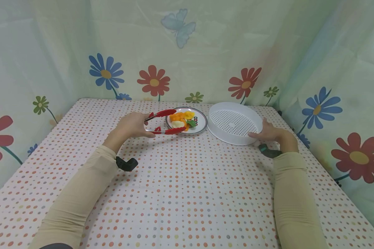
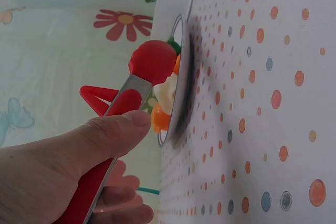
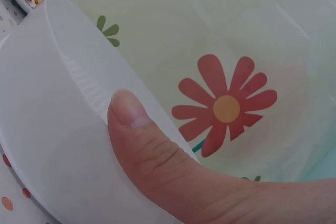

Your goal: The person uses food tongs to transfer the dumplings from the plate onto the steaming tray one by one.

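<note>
In the head view my left hand (image 1: 131,126) holds metal tongs (image 1: 175,130) with red tips and red grips. The tongs' arms stand apart, their tips over the left part of a white plate (image 1: 202,121) with a dark rim. On that plate lie orange and yellow pieces (image 1: 178,116), a pale piece (image 1: 177,124) and a green piece (image 1: 191,123). My right hand (image 1: 270,132) grips the right side of a round white steamer basket (image 1: 225,135) with a perforated bottom. Its thumb (image 3: 131,124) lies over the rim in the right wrist view; the other fingers are hidden there.
A dotted cloth (image 1: 174,193) covers the table. Plate and basket stand close together near the back edge, in front of a flowered curtain (image 1: 199,76). More curtain hangs along both sides. Each wrist carries a dark camera mount (image 1: 126,164).
</note>
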`<state>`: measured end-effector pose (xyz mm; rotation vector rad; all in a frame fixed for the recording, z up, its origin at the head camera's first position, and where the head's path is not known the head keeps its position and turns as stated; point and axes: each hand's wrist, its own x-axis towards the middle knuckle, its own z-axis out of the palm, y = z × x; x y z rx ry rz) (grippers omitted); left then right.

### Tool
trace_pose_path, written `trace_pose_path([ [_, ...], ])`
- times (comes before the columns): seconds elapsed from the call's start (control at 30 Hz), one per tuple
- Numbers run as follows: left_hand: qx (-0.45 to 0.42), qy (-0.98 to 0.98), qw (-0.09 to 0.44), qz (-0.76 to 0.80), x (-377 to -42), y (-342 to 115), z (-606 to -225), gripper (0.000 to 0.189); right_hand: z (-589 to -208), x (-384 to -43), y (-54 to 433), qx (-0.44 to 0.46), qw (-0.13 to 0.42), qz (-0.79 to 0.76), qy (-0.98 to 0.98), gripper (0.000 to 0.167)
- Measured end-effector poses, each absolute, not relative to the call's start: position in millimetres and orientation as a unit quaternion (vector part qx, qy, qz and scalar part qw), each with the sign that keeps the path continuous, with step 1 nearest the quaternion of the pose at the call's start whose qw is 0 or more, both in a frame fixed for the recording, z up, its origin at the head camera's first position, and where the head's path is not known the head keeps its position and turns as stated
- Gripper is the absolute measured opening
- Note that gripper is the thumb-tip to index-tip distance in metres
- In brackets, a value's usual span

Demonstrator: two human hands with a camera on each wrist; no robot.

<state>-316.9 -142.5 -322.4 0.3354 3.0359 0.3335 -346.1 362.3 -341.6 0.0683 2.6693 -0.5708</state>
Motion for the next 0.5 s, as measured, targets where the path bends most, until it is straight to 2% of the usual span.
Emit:
trace_pose_path([
  [0.5, 0.098, 0.987, 0.062, 0.11, -312.6, -140.6, -321.8, 0.08, -341.9, -346.1, 363.2, -0.003, 0.192, -0.198, 0.961, 0.122],
])
